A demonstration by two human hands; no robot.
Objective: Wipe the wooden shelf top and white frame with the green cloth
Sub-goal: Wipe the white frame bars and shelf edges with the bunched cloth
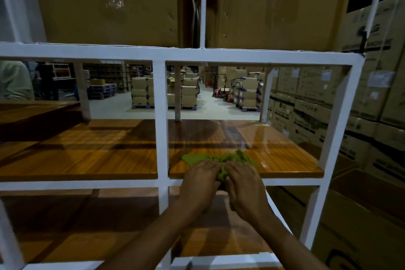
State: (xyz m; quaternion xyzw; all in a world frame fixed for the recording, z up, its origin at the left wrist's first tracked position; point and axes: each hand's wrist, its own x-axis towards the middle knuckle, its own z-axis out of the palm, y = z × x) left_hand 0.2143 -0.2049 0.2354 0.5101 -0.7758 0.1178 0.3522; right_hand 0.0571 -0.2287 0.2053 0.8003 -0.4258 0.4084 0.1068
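A crumpled green cloth (221,158) lies on the wooden shelf top (285,155), near its front edge, in the right bay of the white frame (161,116). My left hand (200,180) and my right hand (244,182) sit side by side at the shelf's front edge. Both have their fingers curled into the near part of the cloth and hold it bunched between them. The far part of the cloth spreads out on the wood beyond my fingertips.
Large cardboard boxes (109,2) stand on the frame's upper level. Stacked cartons (372,98) rise close on the right. A lower wooden shelf (87,221) lies beneath my forearms. Pallets of boxes (166,92) stand on the warehouse floor behind the frame.
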